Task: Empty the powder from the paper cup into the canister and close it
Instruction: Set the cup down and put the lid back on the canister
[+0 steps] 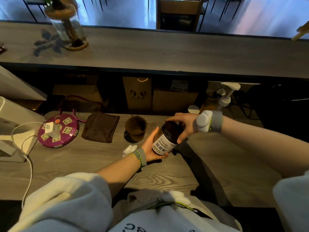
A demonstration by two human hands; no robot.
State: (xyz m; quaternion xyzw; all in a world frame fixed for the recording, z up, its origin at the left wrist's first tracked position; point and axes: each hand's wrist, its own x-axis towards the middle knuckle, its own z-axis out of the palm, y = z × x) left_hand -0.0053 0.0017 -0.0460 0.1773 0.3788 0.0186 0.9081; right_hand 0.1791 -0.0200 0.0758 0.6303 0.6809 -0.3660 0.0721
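- Left hand [151,148] cups the tilted cocoa canister [164,139] from below, above the worktop [167,180].
- Right hand [183,124], wrist bent, grips its dark lid [172,131].
- Paper cup [135,129] stands just beside, toward the far edge.

The left hand [151,148] cradles the tilted cocoa powder canister [165,138] from below — the right hand [184,124] grips its dark lid [172,129]. The brown paper cup [135,128] stands upright just beside, on the wooden counter [66,164].
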